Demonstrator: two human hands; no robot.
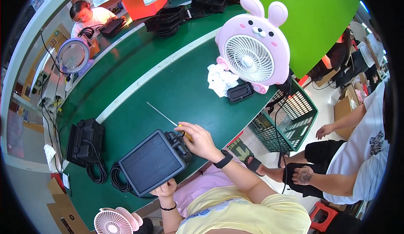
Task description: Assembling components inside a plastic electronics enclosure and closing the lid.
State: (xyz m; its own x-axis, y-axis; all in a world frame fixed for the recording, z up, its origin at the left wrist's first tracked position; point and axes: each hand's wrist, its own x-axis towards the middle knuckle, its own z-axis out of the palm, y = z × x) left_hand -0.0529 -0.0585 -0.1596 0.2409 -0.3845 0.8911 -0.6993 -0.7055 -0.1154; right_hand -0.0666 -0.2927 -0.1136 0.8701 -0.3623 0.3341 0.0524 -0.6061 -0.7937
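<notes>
A black rectangular unit with a dark, finely lined flat panel (pixel 152 162), much like a solar panel, is tilted up at the table's near edge. My left hand (pixel 165 187) is closed on its lower edge, with the fingertips partly hidden beneath. At the unit's right side, my right hand (pixel 198 139) is wrapped round the yellow handle of a screwdriver (pixel 162 114). The long thin shaft points away to the far left over the table. Next to that hand are the black bracket parts (pixel 180 147) on the unit's side. A coiled black cable (pixel 120 177) lies to the unit's left.
Another black unit (pixel 86 141) with cable stands at the left. A pink rabbit-shaped fan (pixel 252 44), crumpled white paper (pixel 221 80) and a small black tray (pixel 240 92) sit far right on the green table (pixel 126 107). A green crate (pixel 290 116) and a seated person (pixel 349 150) are at right.
</notes>
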